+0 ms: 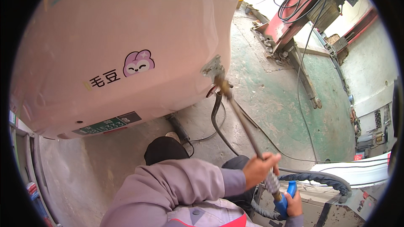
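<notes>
A long slide-hammer dent puller (248, 131) slants from my hands up to the pink car's rear corner. Its brass-coloured head, blurred, is at a scraped grey patch (212, 66) on the bodywork; whether it touches cannot be made out. My left hand (259, 170) is closed round the rod, just ahead of the knurled silvery sleeve. Behind it, my right hand (293, 204) grips the tool's blue handle (281, 206). A thick black cable (216, 115) hangs from near the head and curves down toward my knee.
The pink car body (84, 42) fills the upper left. Below it lies a black corded power tool (179, 128) on the floor. A worn metal machine (311, 204) with a sheathed hose stands lower right. Farther right are a red lift post (294, 8), its metal arm (304, 73) and trailing cables.
</notes>
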Tool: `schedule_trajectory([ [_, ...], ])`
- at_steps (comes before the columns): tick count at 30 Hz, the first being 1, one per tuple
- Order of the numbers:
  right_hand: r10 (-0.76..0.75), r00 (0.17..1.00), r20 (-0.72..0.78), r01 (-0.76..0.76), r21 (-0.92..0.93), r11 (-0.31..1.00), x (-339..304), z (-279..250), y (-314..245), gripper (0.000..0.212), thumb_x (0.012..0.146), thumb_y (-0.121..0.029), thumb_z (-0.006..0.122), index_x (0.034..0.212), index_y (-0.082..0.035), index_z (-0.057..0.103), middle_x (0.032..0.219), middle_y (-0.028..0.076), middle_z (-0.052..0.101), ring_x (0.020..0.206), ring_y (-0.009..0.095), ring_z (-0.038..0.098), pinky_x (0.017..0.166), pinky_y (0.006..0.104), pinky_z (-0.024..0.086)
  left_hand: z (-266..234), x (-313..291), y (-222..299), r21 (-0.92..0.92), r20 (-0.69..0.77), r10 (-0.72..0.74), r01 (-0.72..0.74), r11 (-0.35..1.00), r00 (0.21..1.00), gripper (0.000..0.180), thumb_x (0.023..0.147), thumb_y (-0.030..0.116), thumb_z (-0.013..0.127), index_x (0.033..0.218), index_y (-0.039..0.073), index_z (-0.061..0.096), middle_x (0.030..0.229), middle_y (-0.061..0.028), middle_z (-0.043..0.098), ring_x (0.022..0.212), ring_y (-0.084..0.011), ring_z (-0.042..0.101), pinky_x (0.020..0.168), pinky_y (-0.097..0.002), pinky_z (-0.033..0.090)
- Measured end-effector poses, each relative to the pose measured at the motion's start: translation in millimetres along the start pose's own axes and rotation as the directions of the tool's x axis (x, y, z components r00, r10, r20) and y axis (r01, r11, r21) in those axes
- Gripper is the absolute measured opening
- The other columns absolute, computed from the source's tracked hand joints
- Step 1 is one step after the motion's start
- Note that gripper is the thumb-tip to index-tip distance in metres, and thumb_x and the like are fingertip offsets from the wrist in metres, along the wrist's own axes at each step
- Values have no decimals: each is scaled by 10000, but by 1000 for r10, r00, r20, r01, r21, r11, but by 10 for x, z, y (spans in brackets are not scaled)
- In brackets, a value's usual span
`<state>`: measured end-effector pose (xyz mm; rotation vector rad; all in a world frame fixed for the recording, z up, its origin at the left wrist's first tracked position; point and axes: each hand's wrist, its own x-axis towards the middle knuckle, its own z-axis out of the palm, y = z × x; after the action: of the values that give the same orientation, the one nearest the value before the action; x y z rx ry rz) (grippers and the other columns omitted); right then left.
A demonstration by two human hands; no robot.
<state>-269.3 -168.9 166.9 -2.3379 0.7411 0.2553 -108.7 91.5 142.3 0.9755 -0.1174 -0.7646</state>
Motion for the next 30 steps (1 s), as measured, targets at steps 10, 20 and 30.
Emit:
schedule_trajectory([
  [10, 38, 999, -10, -38, 31, 999, -189, 187, 373, 569, 815, -355, 700, 1167, 55, 522, 902, 189, 626, 805, 290, 618, 749, 393, 492, -83, 84, -371, -345, 131, -52, 95, 934, 990, 507, 1045, 450, 352, 850, 32, 564, 843, -123, 670, 849, -196, 618, 852, -325, 475],
  [20, -70, 997, 10, 67, 176, 982, -23, 295, -26, 477, 848, -275, 659, 1154, 59, 511, 910, 148, 611, 796, 228, 581, 759, 362, 490, -226, 104, -161, -281, -61, 252, -259, 924, 966, 445, 1062, 365, 386, 974, -15, 601, 882, -112, 658, 843, -191, 650, 799, -323, 528],
  [30, -74, 994, 87, 64, 114, 991, 27, 325, 121, 392, 866, -281, 643, 1042, 56, 545, 863, 177, 611, 755, 253, 592, 720, 371, 488, -267, 33, -117, -190, -57, 221, -228, 955, 974, 483, 1058, 408, 383, 936, 0, 613, 842, -84, 671, 782, -132, 630, 742, -280, 508],
])
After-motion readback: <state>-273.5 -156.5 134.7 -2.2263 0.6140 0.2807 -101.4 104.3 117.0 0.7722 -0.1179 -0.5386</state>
